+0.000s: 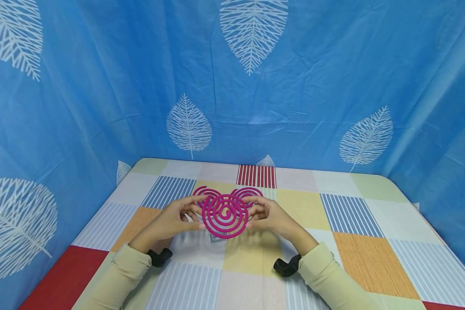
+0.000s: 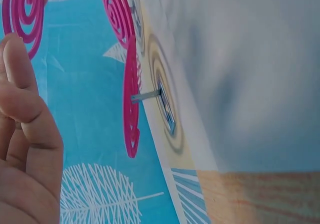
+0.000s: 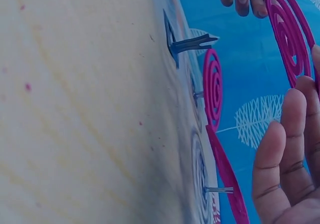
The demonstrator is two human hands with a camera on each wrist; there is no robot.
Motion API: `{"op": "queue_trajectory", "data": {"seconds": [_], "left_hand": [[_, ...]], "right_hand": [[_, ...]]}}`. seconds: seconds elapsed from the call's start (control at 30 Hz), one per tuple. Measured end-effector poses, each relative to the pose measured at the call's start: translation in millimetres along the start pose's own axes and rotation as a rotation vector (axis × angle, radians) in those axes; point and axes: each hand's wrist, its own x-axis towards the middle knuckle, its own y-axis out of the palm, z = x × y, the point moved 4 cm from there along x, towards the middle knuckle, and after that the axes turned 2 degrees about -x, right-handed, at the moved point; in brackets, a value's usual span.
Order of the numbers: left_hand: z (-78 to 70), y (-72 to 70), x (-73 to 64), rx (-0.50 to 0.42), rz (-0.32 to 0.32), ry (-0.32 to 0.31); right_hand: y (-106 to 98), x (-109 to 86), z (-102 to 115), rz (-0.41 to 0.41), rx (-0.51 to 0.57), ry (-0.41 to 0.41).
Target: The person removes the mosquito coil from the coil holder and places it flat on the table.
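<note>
In the head view, a magenta spiral coil [image 1: 226,215] is held above the table between two hands — the left hand [image 1: 180,217] pinches one edge with bent fingers and thumb, and the right hand [image 1: 269,217] does the same at the opposite edge, both only partly closed. A metal stand [image 3: 192,43] rises beneath it from the patchwork tablecloth [image 1: 364,267]. Behind, two more coils — a left rear coil [image 2: 129,104] and a right rear coil [image 3: 224,164] — sit raised on metal stands. A blue leaf-print curtain [image 1: 255,116] hangs beyond.
</note>
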Motion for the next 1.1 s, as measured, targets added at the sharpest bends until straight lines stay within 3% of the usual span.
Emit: {"op": "queue_trajectory", "data": {"seconds": [0.27,0.67,1.1], "left_hand": [[-9.6,8.6,2.0,-0.065,-0.018,0.013],[-19.7,25.7,9.2,-0.036,-0.095,0.048],[-26.3,45.8,25.4,-0.054,-0.086,0.080]], "right_hand": [[-7,-1.9,6,-0.029,-0.007,-0.029],[-19,-10.0,14,-0.028,-0.012,-0.056],[-40,-22.9,19,-0.033,-0.050,-0.044]]}}
